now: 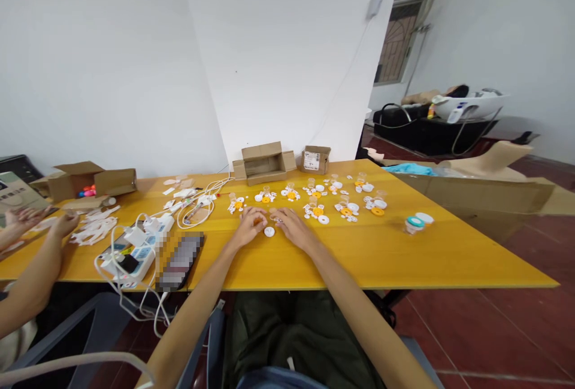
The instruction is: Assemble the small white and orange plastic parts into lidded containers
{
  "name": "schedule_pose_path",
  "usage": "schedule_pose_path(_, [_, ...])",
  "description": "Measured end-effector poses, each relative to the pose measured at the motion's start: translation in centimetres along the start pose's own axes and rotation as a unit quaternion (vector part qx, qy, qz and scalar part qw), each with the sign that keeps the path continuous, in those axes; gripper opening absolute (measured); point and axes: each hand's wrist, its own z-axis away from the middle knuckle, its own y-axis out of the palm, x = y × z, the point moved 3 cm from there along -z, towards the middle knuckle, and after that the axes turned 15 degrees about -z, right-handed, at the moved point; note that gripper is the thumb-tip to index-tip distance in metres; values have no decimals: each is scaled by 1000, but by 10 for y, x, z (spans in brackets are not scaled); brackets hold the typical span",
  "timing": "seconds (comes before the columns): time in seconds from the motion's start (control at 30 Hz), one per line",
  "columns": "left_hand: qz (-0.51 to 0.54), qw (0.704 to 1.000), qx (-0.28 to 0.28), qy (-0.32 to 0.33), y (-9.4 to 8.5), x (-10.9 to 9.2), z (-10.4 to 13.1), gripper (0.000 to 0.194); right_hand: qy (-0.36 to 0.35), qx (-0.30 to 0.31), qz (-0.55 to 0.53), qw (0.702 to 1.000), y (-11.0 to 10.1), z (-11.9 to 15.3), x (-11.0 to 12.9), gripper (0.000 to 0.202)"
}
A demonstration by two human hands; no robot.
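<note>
Head view: both forearms reach forward over the yellow surface (pixel 377 257), converging. Left hand (pixel 250 227) has its fingers curled toward the thumb; right hand (pixel 291 225) lies palm down, fingers bent over small parts (pixel 277 219). Whether either grip is closed on anything cannot be told. White disc (pixel 269 231) lies on the surface, between the hands.

yellow table (pixel 381 260): power strip (pixel 142 251), phone (pixel 179 262), open cardboard box (pixel 262 164), white and orange discs (pixel 323 219) on top.
</note>
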Motion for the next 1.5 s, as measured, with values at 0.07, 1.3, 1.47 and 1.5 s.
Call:
schedule_pose_path(0.07, [-3,1000,-7,0,-1,0,0,14,3,-4,-5,1000,0,-1,0,42])
schedule_pose_path(1.3, [32,997,-69,-20,-4,12,-6,14,1,4,10,1000,-1,-14,8,34])
schedule_pose_path(1.47, [28,998,-58,-4,-3,7,-5,18,7,-28,23,999,-3,-10,13,22])
schedule_pose_path(1.5, [25,998,-55,-1,-2,6,-5,19,6,-29,25,999,-3,-9,13,21])
